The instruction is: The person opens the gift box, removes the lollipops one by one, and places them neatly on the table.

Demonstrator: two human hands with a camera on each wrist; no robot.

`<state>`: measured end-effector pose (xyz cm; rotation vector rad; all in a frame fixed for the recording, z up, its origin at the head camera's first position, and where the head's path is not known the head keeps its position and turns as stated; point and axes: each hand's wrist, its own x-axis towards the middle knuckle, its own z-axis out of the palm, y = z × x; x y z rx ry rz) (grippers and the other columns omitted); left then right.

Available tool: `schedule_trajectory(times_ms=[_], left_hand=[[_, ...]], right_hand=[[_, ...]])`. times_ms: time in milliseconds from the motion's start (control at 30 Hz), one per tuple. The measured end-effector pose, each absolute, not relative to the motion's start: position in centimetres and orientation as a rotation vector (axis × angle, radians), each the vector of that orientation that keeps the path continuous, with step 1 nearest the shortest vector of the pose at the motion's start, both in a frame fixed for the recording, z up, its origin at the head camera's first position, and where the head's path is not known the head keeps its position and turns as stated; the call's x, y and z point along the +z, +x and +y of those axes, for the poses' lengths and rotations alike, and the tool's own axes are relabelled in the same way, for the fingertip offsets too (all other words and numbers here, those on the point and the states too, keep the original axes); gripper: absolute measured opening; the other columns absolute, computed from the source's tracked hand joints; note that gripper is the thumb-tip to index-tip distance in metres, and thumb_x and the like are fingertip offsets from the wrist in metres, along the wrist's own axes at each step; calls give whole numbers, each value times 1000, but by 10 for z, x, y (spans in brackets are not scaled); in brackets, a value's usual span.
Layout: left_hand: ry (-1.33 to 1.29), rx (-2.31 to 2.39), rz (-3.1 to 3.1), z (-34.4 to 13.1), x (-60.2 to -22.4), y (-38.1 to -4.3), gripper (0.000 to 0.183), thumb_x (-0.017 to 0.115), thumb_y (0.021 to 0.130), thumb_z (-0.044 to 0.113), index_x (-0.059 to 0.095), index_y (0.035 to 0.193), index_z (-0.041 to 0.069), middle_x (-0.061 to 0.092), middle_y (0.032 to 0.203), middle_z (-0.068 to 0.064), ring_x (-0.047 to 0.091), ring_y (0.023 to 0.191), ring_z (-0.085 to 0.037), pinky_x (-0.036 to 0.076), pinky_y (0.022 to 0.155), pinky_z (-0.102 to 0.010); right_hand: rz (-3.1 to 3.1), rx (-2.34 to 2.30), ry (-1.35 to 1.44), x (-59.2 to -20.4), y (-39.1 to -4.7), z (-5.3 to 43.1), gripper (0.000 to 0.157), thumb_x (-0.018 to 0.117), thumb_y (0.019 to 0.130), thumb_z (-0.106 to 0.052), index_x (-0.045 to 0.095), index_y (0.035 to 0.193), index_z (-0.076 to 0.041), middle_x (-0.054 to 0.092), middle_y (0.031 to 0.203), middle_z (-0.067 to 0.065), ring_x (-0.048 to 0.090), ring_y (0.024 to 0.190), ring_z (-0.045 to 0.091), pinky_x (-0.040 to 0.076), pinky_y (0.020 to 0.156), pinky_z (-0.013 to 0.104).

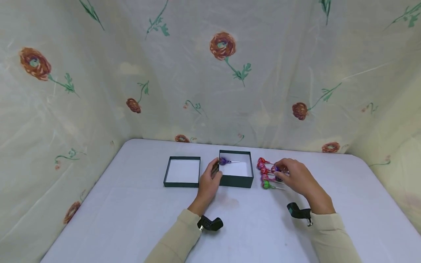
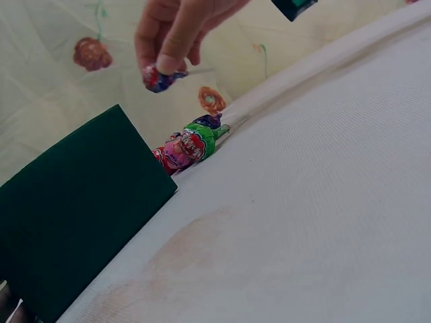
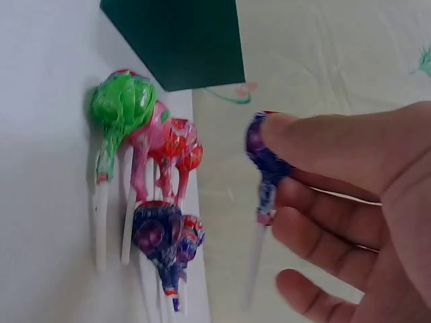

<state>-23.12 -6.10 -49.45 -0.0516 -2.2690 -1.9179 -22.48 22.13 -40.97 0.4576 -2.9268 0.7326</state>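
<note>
My right hand (image 1: 296,177) pinches a purple-wrapped lollipop (image 3: 259,145) by its head, between thumb and fingers, with its white stick hanging down in the right wrist view. Below it on the table lie several lollipops: a green one (image 3: 123,101), pink and red ones (image 3: 178,141), and purple ones (image 3: 158,232). My left hand (image 1: 207,184) touches the left side of an open dark green box (image 1: 236,181), thumb by the front corner; most of it is out of its own wrist view. Inside that box lies one purple lollipop (image 1: 224,161).
A shallow dark green lid (image 1: 181,184) with a white inside lies left of the box. Everything stands on a white-covered table (image 1: 131,215). Flower-patterned curtains (image 1: 184,65) hang behind and at both sides.
</note>
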Motion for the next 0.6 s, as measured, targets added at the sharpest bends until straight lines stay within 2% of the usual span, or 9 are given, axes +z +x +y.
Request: schedule_trajectory(times_ms=[333, 600], left_hand=[[-33, -1904, -2289, -59, -494, -231, 50, 52, 94, 13, 46, 144, 19, 48, 144, -5, 46, 131, -20, 41, 106, -33], [-23, -1891, -2298, -60, -494, -231, 49, 52, 95, 13, 46, 143, 20, 47, 145, -6, 46, 131, -20, 41, 106, -33]], right_hand=[[-3053, 771, 462, -420, -223, 242, 26, 71, 86, -12, 65, 108, 1, 65, 92, 8, 58, 87, 25, 52, 79, 47], [-3080, 743, 465, -424, -226, 247, 21, 71, 85, -11, 65, 102, -1, 63, 87, 6, 55, 81, 23, 50, 71, 37]])
